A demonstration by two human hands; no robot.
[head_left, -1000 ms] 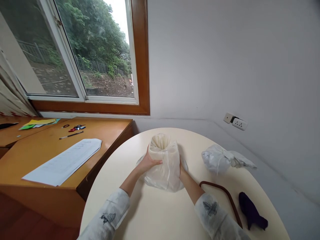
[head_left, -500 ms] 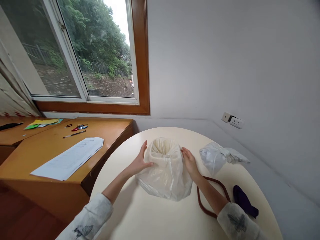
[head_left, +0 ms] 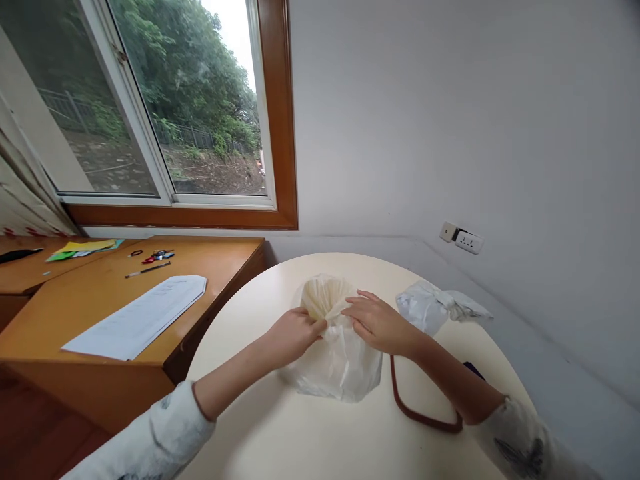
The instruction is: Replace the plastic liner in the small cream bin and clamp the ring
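A white translucent plastic bag (head_left: 335,367) stands on the round cream table, its gathered mouth facing up. My left hand (head_left: 295,337) is closed on the near left part of the bag's rim, fingers curled into the edge. Over the right side of the mouth lies my right hand (head_left: 380,323), its fingers stretched out and somewhat apart, touching the plastic. What the bag contains cannot be made out.
To the right sits a knotted plastic bag (head_left: 425,307). A brown looped strap (head_left: 425,419) and a dark purple item (head_left: 474,370), partly behind my right arm, lie nearby. The wooden desk (head_left: 230,257) at left bears papers (head_left: 145,313), a pen (head_left: 147,269) and scissors (head_left: 157,256).
Both hands have moved inward from the bag's sides to its mouth. My left hand has closed on the rim, and the opening is drawn narrower.
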